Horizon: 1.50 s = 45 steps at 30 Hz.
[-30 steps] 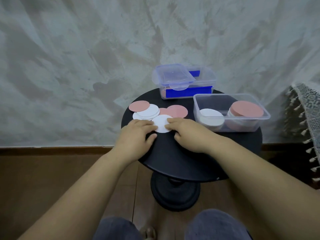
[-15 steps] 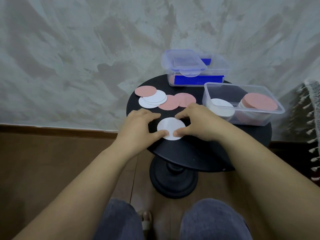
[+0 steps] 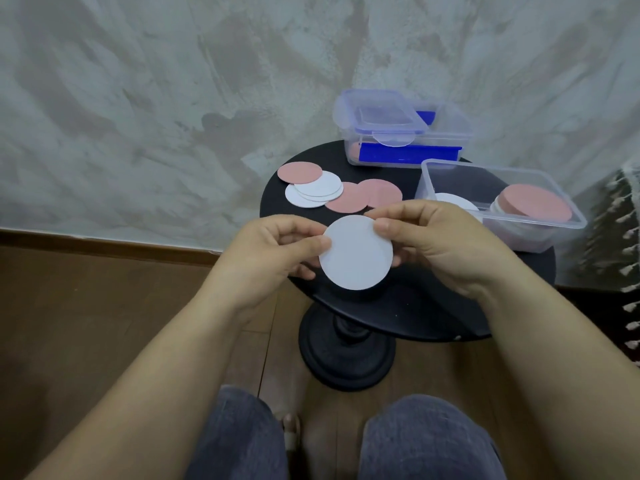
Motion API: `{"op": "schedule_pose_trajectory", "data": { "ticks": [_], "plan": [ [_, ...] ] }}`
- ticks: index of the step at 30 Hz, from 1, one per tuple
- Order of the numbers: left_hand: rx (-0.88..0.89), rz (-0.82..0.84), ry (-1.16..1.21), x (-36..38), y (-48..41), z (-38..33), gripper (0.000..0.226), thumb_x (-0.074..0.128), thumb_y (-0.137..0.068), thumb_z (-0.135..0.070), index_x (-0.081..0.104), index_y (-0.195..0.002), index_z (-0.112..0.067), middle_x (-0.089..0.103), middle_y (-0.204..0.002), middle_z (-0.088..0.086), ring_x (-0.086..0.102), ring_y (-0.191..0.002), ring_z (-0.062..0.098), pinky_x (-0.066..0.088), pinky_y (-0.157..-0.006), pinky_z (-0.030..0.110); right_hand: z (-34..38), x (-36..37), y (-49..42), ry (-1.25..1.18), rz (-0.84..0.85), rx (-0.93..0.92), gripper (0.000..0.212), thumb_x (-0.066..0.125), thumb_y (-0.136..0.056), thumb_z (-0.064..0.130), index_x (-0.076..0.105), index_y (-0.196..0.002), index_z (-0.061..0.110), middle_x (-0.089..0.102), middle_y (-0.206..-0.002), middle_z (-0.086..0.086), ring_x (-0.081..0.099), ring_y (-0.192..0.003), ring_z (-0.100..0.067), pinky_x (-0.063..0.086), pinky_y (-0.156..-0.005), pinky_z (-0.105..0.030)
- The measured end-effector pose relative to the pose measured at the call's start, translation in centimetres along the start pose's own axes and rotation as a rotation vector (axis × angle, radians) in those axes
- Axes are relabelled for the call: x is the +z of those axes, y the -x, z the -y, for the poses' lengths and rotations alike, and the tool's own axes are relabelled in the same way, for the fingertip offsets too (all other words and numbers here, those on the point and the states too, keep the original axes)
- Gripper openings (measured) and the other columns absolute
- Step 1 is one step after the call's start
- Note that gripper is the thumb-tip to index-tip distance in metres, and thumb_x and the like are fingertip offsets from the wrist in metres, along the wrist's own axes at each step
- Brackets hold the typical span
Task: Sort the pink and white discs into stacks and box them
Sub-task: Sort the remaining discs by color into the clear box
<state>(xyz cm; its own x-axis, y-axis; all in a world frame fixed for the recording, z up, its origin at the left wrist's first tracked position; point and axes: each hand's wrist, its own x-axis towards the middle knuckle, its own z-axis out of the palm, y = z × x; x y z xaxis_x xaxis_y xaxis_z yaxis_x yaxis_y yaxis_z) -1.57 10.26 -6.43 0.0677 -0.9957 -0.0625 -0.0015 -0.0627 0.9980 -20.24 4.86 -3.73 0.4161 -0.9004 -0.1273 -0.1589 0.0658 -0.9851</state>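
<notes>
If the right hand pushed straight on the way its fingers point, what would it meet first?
Probably the left hand, which pinches the opposite edge of the same white disc that the right hand holds; depth is hard to judge.

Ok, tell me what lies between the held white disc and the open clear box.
Only the right hand, pinching the white disc at its edge; the head view shows it.

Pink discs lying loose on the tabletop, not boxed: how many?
3. Leftmost pink disc tops the white discs; middle pink disc and right pink disc overlap beside them. Others may hide underneath.
</notes>
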Motion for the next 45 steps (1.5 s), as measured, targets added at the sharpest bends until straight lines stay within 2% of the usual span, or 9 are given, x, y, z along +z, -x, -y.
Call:
{"op": "schedule_pose_trajectory", "data": {
  "ticks": [5,10,20,25,28,32,37,41,45],
  "plan": [
    [0.022,-0.032,0.009,-0.1,1.0,-0.1,0.016,0.055,-0.089,-0.02,0.065,-0.079,-0.013,0.065,-0.061,-0.001,0.055,-0.049,0.011,0.043,-0.044,0.019,0.2,0.1,1.0,0.14,-0.009,-0.083,0.005,0.061,-0.084,0.012,0.066,-0.082,0.012,0.057,-0.051,0.0,0.049,-0.044,-0.007,0.041,-0.042,-0.016],
    [-0.143,-0.042,0.114,0.0,1.4,0.0,0.042,0.054,-0.078,-0.047,0.066,-0.089,-0.008,0.067,-0.067,0.006,0.059,-0.048,0.013,0.049,-0.045,0.021,0.1,0.3,1.8,0.075,0.036,-0.251,0.019,0.06,-0.073,0.02,0.067,-0.085,0.007,0.072,-0.075,0.003,0.069,-0.074,-0.009,0.053,-0.062,-0.015],
    [-0.111,-0.028,0.256,0.5,1.3,0.8,0.017,0.062,-0.081,-0.005,0.066,-0.097,-0.007,0.074,-0.079,0.006,0.07,-0.07,0.014,0.054,-0.057,0.02,-0.7,0.3,0.9,0.19,0.004,-0.254,0.029,0.066,-0.079,-0.003,0.065,-0.086,0.025,0.072,-0.085,0.01,0.068,-0.078,-0.006,0.054,-0.08,-0.022],
    [-0.048,-0.178,0.188,-0.3,0.8,1.2,0.01,0.059,-0.085,0.0,0.061,-0.087,-0.009,0.072,-0.069,0.003,0.069,-0.068,0.013,0.058,-0.062,0.025,0.0,0.3,-3.2,0.796,-0.178,-0.244,0.03,0.057,-0.09,0.017,0.058,-0.116,0.031,0.057,-0.118,0.014,0.055,-0.105,-0.003,0.039,-0.091,-0.011],
    [-0.024,-0.242,0.181,-0.7,0.4,1.2,0.013,0.056,-0.085,0.003,0.057,-0.085,-0.01,0.072,-0.072,0.003,0.069,-0.069,0.014,0.058,-0.063,0.026,0.6,0.5,-6.9,1.069,-0.124,-0.096,0.039,0.05,-0.093,0.024,0.048,-0.132,0.019,0.046,-0.138,-0.003,0.042,-0.126,-0.023,0.034,-0.101,-0.032],
    [0.0,-0.261,0.172,-1.1,0.1,1.1,0.017,0.056,-0.085,0.004,0.057,-0.092,-0.012,0.073,-0.077,0.003,0.069,-0.069,0.013,0.058,-0.062,0.025,0.5,1.0,-10.0,1.281,-0.027,0.053,0.032,0.05,-0.088,0.047,0.049,-0.087,0.015,0.052,-0.1,-0.007,0.04,-0.103,-0.03,0.035,-0.082,-0.037],
    [-0.005,-0.276,0.177,-2.3,-0.1,1.6,0.019,0.056,-0.087,0.002,0.061,-0.099,-0.012,0.073,-0.083,0.004,0.07,-0.073,0.013,0.058,-0.063,0.025,1.0,0.5,-9.9,1.359,0.018,0.059,0.036,0.055,-0.089,0.028,0.038,-0.06,0.016,0.039,-0.068,-0.002,0.043,-0.078,-0.024,0.028,-0.052,-0.026],
    [-0.01,-0.321,0.189,-2.8,-0.3,1.7,0.018,0.057,-0.086,0.001,0.062,-0.097,-0.013,0.072,-0.084,0.006,0.07,-0.074,0.013,0.057,-0.062,0.023,1.9,1.2,-10.0,1.339,0.046,0.069,0.011,0.054,-0.087,0.021,0.055,-0.088,0.01,0.053,-0.098,-0.011,0.051,-0.09,-0.026,0.04,-0.063,-0.027],
    [-0.018,-0.33,0.198,-2.8,-0.5,1.7,0.018,0.056,-0.087,0.002,0.061,-0.099,-0.011,0.072,-0.084,0.008,0.07,-0.075,0.015,0.057,-0.062,0.023,2.9,3.3,-12.4,1.183,-0.044,-0.028,0.042,0.05,-0.092,0.025,0.049,-0.13,0.006,0.05,-0.135,-0.012,0.048,-0.121,-0.029,0.042,-0.098,-0.037]
  ]
}}
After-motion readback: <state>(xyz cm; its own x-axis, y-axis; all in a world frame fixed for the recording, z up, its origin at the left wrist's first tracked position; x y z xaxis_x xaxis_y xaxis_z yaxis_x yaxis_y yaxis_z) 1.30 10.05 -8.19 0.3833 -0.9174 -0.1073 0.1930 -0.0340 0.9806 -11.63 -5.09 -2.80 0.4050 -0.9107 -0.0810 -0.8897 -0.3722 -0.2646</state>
